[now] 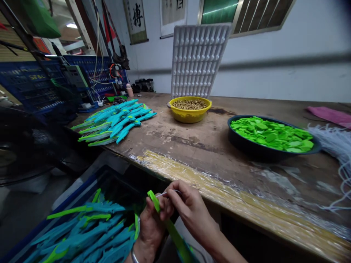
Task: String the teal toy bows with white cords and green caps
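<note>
Worn tabletop (211, 133) is holding a dark basin (246, 147) at the hands' two o'clock; left hand (153, 226) is gripping a green strip (175, 235) while right hand (192, 210) is pinching white cord (161, 194).

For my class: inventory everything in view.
Table: one, brown, centre
Bowl: one, yellow, on table
Rings: many, brassy, in bowl
Basin: one, dark, table right
Flat pieces: many, green, in basin
Cords: many, white, far right
Cloth: one, pink, far right
Panel: one, grey, behind bowl
Long pieces: many, turquoise and green, left
Crate: one, blue, lower left
Scrolls: two, pale, wall
Window: one, partly green, wall
Clutter: uncounted, mixed, upper left
Strip: one, green, lower centre
Left hand: one, gripping strip
Right hand: one, pinching thin cord
</note>
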Action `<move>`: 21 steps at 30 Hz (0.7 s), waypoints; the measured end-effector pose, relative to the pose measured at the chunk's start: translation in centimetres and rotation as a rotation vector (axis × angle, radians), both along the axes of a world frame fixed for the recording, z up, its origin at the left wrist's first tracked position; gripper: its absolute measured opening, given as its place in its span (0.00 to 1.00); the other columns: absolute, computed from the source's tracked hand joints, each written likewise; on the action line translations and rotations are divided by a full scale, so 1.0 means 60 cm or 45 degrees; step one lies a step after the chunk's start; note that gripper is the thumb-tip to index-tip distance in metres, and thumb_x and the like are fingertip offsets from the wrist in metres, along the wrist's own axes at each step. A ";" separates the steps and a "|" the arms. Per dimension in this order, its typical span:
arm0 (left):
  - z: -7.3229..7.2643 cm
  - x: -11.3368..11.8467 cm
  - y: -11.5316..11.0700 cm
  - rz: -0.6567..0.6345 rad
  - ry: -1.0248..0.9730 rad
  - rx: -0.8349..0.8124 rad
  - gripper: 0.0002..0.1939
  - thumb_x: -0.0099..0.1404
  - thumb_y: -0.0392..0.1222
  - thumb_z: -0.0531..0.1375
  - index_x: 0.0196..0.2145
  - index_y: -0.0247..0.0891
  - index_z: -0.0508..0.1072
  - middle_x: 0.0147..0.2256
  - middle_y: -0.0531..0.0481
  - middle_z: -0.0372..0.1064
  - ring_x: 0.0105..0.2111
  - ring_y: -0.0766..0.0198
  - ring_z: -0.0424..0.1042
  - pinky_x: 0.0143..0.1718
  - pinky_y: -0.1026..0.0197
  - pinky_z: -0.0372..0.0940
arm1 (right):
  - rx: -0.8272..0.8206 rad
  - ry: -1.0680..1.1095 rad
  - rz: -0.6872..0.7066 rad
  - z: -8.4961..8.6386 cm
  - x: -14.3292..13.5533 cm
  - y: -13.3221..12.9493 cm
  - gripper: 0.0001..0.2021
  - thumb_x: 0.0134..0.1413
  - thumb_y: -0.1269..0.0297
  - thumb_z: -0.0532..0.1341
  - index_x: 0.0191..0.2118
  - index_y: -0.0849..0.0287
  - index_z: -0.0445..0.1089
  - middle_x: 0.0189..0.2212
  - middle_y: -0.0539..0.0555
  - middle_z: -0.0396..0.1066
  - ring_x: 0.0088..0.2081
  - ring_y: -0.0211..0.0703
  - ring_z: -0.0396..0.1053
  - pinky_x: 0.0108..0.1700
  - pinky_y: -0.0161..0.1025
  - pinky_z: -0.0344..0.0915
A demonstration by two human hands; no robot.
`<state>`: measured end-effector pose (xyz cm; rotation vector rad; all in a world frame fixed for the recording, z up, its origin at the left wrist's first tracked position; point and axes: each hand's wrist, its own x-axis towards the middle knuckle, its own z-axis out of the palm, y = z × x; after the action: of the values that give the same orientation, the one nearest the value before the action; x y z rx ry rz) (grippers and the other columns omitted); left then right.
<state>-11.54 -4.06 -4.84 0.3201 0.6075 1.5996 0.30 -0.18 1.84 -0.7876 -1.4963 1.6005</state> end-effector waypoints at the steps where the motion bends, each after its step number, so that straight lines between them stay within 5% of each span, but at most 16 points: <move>1: -0.003 -0.003 -0.002 0.000 -0.027 -0.022 0.27 0.49 0.63 0.73 0.19 0.36 0.73 0.16 0.54 0.61 0.22 0.66 0.63 0.30 0.61 0.63 | 0.016 -0.014 0.013 0.000 -0.003 -0.004 0.15 0.69 0.51 0.56 0.36 0.57 0.65 0.24 0.49 0.74 0.24 0.40 0.75 0.28 0.33 0.68; 9: -0.030 -0.015 -0.013 0.016 -0.169 -0.205 0.26 0.43 0.59 0.77 0.30 0.34 0.82 0.28 0.45 0.78 0.31 0.57 0.76 0.38 0.58 0.70 | 0.114 -0.205 0.001 -0.008 -0.020 -0.015 0.13 0.70 0.55 0.55 0.35 0.57 0.66 0.21 0.48 0.71 0.22 0.38 0.71 0.26 0.32 0.63; 13: -0.029 -0.016 -0.011 0.018 -0.188 -0.239 0.27 0.40 0.60 0.78 0.30 0.36 0.82 0.30 0.45 0.80 0.34 0.56 0.78 0.43 0.58 0.71 | 0.103 -0.214 0.003 -0.007 -0.023 -0.010 0.13 0.69 0.56 0.54 0.34 0.56 0.65 0.21 0.48 0.71 0.21 0.38 0.71 0.25 0.31 0.63; 21: -0.019 -0.011 -0.008 0.031 -0.165 -0.243 0.26 0.38 0.60 0.78 0.26 0.36 0.82 0.27 0.46 0.79 0.30 0.58 0.77 0.37 0.60 0.72 | 0.070 -0.180 -0.005 -0.013 -0.025 -0.008 0.12 0.70 0.56 0.54 0.35 0.56 0.64 0.19 0.47 0.70 0.20 0.37 0.71 0.24 0.30 0.63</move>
<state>-12.23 -4.52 -5.98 0.0670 0.6599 1.5585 -1.21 -0.65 1.03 -0.8873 -1.6305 1.5207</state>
